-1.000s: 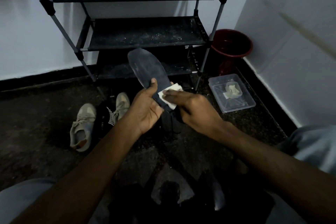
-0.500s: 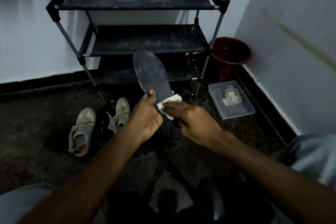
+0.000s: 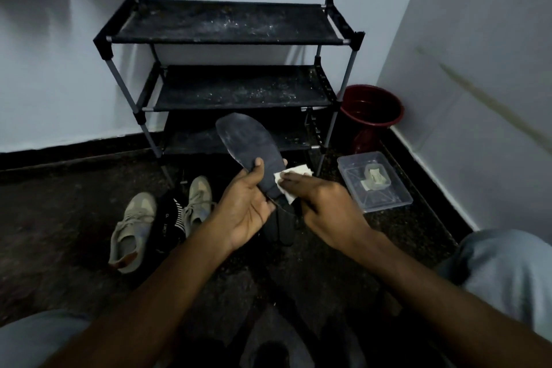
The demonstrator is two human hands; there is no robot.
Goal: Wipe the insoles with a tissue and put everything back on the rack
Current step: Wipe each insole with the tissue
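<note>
Fingers [image 3: 258, 165] grip insole [image 3: 248, 143] in left hand [image 3: 245, 206], tissue [image 3: 295, 172] in right hand [image 3: 322, 206]; clear box [image 3: 391, 202] holds pale scrap [image 3: 375, 181].

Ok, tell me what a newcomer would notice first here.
Mid-frame, the left hand grips a dark insole while the right hand holds a white tissue against it. Behind stands a dusty black rack; shoes lie on the floor to the left, a red bucket in the right corner.
</note>
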